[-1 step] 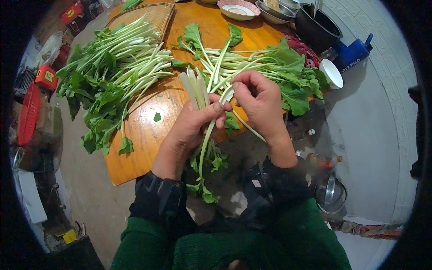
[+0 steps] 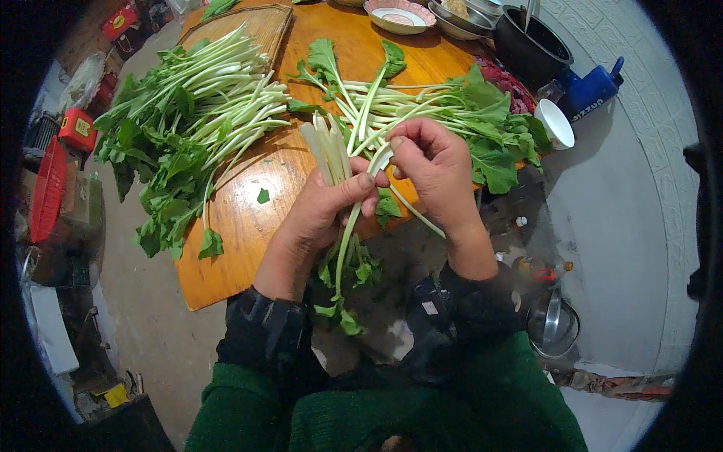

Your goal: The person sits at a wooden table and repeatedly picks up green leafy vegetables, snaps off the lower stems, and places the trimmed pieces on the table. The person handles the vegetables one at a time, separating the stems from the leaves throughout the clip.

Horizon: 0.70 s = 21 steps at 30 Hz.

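My left hand [image 2: 320,207] is closed round a small bunch of pale leafy-green stalks [image 2: 327,149], cut ends up and leaves hanging below. Between its thumb and fingers runs a single stalk [image 2: 349,237], whose leaf dangles lowest. The upper end of that stalk reaches my right hand [image 2: 440,173], where thumb and forefinger are pinched at its tip. Both hands are held above the table's near edge. A large heap of the same greens [image 2: 188,113] lies to the left, leaves over the edge. Beyond my right hand is another pile of greens [image 2: 482,113].
The wooden table [image 2: 233,248] bears a woven tray [image 2: 279,34], a pink-rimmed dish [image 2: 399,16] and metal bowls at the back. A black pot [image 2: 531,45], a blue container [image 2: 595,90] and a white bowl [image 2: 553,124] stand at the right. Bottles and a metal pan [image 2: 553,328] are on the floor.
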Motion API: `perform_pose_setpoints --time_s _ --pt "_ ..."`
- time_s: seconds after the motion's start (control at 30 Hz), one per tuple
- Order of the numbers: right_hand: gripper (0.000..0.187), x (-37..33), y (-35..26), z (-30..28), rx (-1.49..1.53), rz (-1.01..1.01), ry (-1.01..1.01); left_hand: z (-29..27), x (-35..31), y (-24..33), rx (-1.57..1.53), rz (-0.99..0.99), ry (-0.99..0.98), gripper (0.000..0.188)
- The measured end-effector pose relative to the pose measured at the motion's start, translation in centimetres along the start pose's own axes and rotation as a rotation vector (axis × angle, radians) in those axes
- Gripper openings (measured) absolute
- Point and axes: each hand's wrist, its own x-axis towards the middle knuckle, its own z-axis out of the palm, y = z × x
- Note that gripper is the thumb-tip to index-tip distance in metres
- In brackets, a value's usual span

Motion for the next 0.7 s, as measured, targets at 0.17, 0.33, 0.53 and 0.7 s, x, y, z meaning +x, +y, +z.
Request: perform_pose_setpoints --time_s 0.17,0.33,0.53,0.7 --pt "0.008 0.0 0.4 0.3 0.663 0.239 -0.109 -0.2 -0.3 -0.1 -0.043 0.036 -0.035 0.024" --pt "0.008 0.2 2.3 1.1 -0.416 -0.465 0.161 -0.1 0.0 0.0 -0.015 0.007 0.068 0.022" --pt "0.006 1.9 4.2 -0.5 -0.541 -0.416 0.36 0.0 0.1 -0.2 -0.015 -0.023 0.021 0.018" --pt "0.012 2.2 1.6 -4.8 0.005 0.037 0.123 -0.7 0.2 0.0 -0.081 0.004 0.113 0.022"
